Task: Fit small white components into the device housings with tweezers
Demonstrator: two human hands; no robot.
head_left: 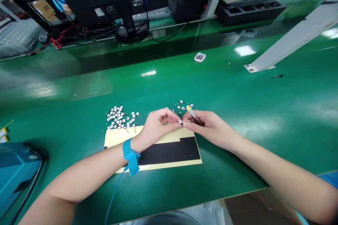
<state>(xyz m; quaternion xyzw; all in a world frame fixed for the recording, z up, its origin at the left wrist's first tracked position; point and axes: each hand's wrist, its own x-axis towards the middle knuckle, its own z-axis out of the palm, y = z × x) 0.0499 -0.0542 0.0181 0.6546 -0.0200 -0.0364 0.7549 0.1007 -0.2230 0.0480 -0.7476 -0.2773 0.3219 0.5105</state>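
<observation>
- Small white wired component (180,121): pinched in a narrow grip at the fingertips of the left hand (158,127), where the hands nearly meet. Fingers hide part of it from my remote view.
- Right hand (210,128): closed narrowly around a slim white pen-like tool (192,113) with a yellow end, held close to the component.
- Just beyond the hands: a larger heap of similar parts (117,116) and a smaller heap of similar parts (181,105), thin dark leads crossing.
- Under the hands: a yellow backing sheet (118,137) carrying a black strip (169,152).
- Left wrist: blue wrist strap (131,155), its blue cord (115,190) running down past the edge of the green tabletop (224,91).
- Risks, as I judge them: a slackened pinch could drop the component into the heaps, where it would be hard to tell apart. Leads could snag and drag neighbours along. A tool slip could nick the part. A tugged cord could jerk the left wrist.
</observation>
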